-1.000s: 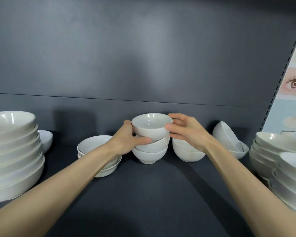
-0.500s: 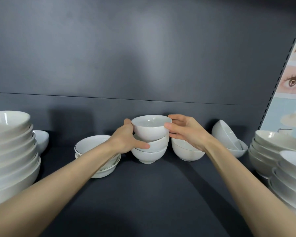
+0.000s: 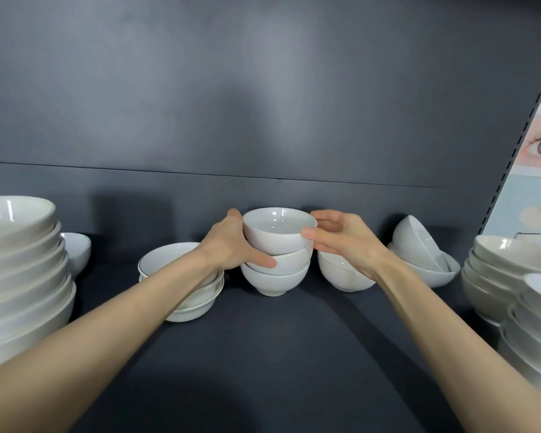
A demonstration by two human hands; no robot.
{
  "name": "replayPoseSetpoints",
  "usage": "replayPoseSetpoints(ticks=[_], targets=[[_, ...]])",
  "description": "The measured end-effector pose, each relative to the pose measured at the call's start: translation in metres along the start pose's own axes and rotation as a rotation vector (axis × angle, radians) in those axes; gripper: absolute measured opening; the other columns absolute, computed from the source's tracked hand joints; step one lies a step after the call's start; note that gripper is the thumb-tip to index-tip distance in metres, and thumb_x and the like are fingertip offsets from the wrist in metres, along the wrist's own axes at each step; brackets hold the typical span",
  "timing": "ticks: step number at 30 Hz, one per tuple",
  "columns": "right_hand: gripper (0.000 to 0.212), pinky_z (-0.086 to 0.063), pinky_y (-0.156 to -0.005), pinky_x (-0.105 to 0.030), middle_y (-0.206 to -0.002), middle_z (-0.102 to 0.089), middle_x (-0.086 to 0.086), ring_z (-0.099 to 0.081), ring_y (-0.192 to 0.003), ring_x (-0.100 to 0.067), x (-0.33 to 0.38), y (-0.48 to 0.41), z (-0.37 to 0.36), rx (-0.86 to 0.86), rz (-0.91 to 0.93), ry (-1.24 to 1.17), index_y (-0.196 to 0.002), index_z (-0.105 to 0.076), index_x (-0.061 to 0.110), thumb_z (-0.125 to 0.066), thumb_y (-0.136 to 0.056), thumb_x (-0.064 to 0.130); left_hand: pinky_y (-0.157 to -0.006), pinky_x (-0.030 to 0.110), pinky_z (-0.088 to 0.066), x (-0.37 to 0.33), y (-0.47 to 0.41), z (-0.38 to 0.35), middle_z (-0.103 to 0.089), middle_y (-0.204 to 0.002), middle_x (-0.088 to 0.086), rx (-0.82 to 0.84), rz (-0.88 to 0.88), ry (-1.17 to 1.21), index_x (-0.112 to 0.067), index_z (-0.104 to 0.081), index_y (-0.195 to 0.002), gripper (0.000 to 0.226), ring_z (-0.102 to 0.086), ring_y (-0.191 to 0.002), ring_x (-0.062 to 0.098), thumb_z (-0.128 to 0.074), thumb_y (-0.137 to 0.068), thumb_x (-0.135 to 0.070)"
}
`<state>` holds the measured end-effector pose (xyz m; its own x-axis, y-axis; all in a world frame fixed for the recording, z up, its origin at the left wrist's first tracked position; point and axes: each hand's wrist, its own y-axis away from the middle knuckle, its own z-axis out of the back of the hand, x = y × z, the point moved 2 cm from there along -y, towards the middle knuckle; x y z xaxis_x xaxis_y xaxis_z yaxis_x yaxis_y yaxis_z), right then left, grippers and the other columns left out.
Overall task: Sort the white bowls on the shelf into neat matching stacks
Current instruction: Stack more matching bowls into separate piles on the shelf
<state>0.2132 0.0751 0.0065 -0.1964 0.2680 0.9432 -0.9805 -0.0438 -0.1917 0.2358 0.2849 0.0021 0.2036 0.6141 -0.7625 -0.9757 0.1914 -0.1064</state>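
In the middle of the frame, a small stack (image 3: 277,276) of three little white bowls stands on the dark shelf (image 3: 278,354). The top bowl (image 3: 278,229) sits in the two below. The left hand (image 3: 228,245) curls round the stack's left side, thumb across the front of the middle bowl. The right hand (image 3: 347,242) pinches the top bowl's right edge with bent thumb and fingers. Just right of the stack is one more small bowl (image 3: 341,276). Just left, under the left arm, are thin-lined bowls (image 3: 181,298). Farther right, a tipped bowl (image 3: 416,242) leans inside another. Tall piles of big bowls (image 3: 19,276) fill the left and right edges
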Motion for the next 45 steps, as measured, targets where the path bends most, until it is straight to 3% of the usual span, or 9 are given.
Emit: replayPoseSetpoints(ticks=[8, 12, 21, 24, 27, 31, 34, 41, 45], targets=[[0.049, -0.053, -0.095, -0.035, -0.117, -0.068, -0.005, -0.066, -0.106, -0.018, -0.007, 0.006, -0.002, -0.047, -0.006, -0.065, -0.124, -0.058, 0.008, -0.076, -0.08, 0.017, -0.079, 0.036, -0.05, 0.003, -0.002, 0.001, -0.062, -0.105, 0.005, -0.033, -0.013, 0.074, -0.014, -0.045, -0.109, 0.079, -0.06, -0.101, 0.025, -0.094, -0.047, -0.021], [0.037, -0.055, -0.092, -0.034, -0.117, -0.068, -0.005, -0.066, -0.104, -0.016, -0.012, 0.005, -0.006, -0.054, -0.01, -0.054, -0.118, -0.061, 0.011, -0.073, -0.082, 0.016, -0.082, 0.033, -0.049, -0.003, -0.002, 0.002, -0.054, -0.115, 0.006, -0.062, -0.062, -0.005, -0.02, -0.038, -0.129, 0.095, -0.057, -0.105, 0.026, -0.093, -0.051, -0.021], [0.049, -0.056, -0.086, -0.026, -0.123, -0.063, -0.003, -0.064, -0.109, -0.014, -0.011, 0.003, -0.006, -0.034, -0.036, -0.002, -0.128, -0.054, 0.012, -0.073, -0.083, 0.019, -0.1, 0.039, -0.047, 0.006, -0.004, 0.01, -0.056, -0.118, 0.004, 0.026, -0.056, 0.015, -0.013, -0.031, -0.141, 0.117, -0.058, -0.11, 0.022, -0.094, -0.044, -0.03], [0.06, -0.054, -0.088, -0.027, -0.124, -0.062, -0.001, -0.062, -0.111, -0.012, -0.008, 0.004, -0.006, -0.013, -0.029, 0.029, -0.137, -0.045, 0.015, -0.072, -0.084, 0.022, -0.101, 0.036, -0.045, 0.008, -0.008, 0.013, -0.056, -0.117, 0.001, 0.063, -0.06, 0.004, -0.007, -0.033, -0.142, 0.106, -0.056, -0.111, 0.021, -0.092, -0.057, -0.025], [0.064, -0.055, -0.09, -0.028, -0.124, -0.062, 0.004, -0.061, -0.111, -0.011, -0.006, 0.007, -0.006, 0.014, -0.011, 0.082, -0.139, -0.046, 0.017, -0.074, -0.082, 0.023, -0.097, 0.031, -0.045, 0.007, -0.01, 0.015, -0.057, -0.118, 0.002, 0.101, -0.045, -0.042, -0.008, -0.045, -0.131, 0.087, -0.055, -0.107, 0.019, -0.091, -0.059, -0.026], [0.064, -0.056, -0.079, -0.018, -0.125, -0.06, 0.006, -0.063, -0.106, -0.008, -0.005, 0.007, -0.007, 0.019, 0.014, 0.113, -0.137, -0.049, 0.016, -0.077, -0.079, 0.018, -0.08, 0.028, -0.037, 0.01, -0.014, 0.015, -0.05, -0.095, 0.003, 0.158, -0.031, -0.076, -0.021, -0.047, -0.081, 0.053, -0.044, -0.085, 0.017, -0.091, -0.056, -0.034], [0.066, -0.056, -0.075, -0.016, -0.126, -0.061, 0.002, -0.066, -0.099, -0.005, -0.009, 0.005, -0.007, 0.009, 0.01, 0.086, -0.136, -0.05, 0.011, -0.078, -0.077, 0.013, -0.087, 0.035, -0.049, 0.011, -0.014, 0.017, -0.07, -0.099, 0.009, 0.203, -0.034, -0.081, -0.003, -0.067, -0.099, 0.063, -0.059, -0.089, 0.021, -0.09, -0.054, -0.04], [0.054, -0.053, -0.07, -0.012, -0.118, -0.065, 0.003, -0.067, -0.092, 0.001, -0.017, 0.005, -0.007, -0.024, 0.021, 0.062, -0.127, -0.055, 0.01, -0.077, -0.077, 0.008, -0.089, 0.034, -0.05, 0.006, -0.015, 0.021, -0.072, -0.098, 0.004, 0.203, -0.06, -0.043, -0.012, -0.071, -0.098, 0.058, -0.062, -0.087, 0.016, -0.09, -0.052, -0.041], [0.047, -0.048, -0.067, -0.005, -0.105, -0.065, 0.008, -0.066, -0.08, 0.012, -0.021, 0.006, -0.008, -0.033, 0.024, 0.041, -0.122, -0.057, 0.008, -0.075, -0.079, 0.005, -0.098, 0.042, -0.05, 0.004, -0.012, 0.024, -0.073, -0.1, 0.005, 0.179, -0.081, -0.022, -0.013, -0.07, -0.097, 0.08, -0.066, -0.101, 0.022, -0.081, -0.03, -0.054]])
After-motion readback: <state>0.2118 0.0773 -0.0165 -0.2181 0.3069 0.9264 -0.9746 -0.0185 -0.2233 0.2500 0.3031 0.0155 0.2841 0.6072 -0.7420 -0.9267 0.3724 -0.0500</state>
